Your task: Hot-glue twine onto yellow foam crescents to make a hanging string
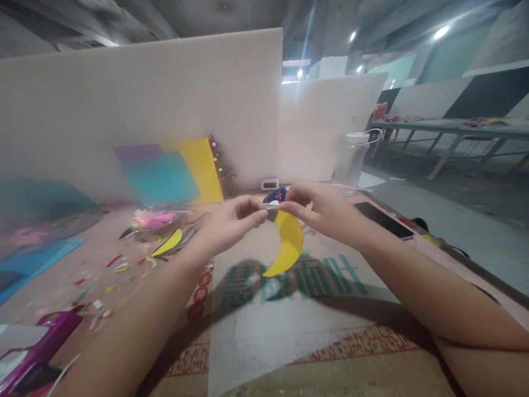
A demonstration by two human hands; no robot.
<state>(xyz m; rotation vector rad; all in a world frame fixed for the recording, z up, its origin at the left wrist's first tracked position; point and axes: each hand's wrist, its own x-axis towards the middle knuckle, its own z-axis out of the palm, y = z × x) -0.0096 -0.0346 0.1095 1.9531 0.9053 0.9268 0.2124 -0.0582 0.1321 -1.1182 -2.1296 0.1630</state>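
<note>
I have 2 hands in view over the middle of the desk, both grips closed. Left hand: thumb and finger pinch a small grey piece at the top end of a yellow crescent. Right hand: thumb and finger pinch at the crescent's upper edge, just beside the grey piece. Crescent hangs between the 2 hands, tip pointing down and toward the left, above a printed sheet with green characters that reaches toward the desk's near edge.

Far edge: a white panel stands upright; purple, teal and yellow sheets lean there, left of the middle. Small white clock sits by that edge near the middle, a blue device in front, partly hidden by the right hand. Clear bottle at the far right corner, black phone along the right edge.

Left half: clear bowl with pink items, a 2nd yellow piece near it, scattered scraps. Blue sheet at the left edge; purple tool at the near left corner, too cut off for me to identify.
</note>
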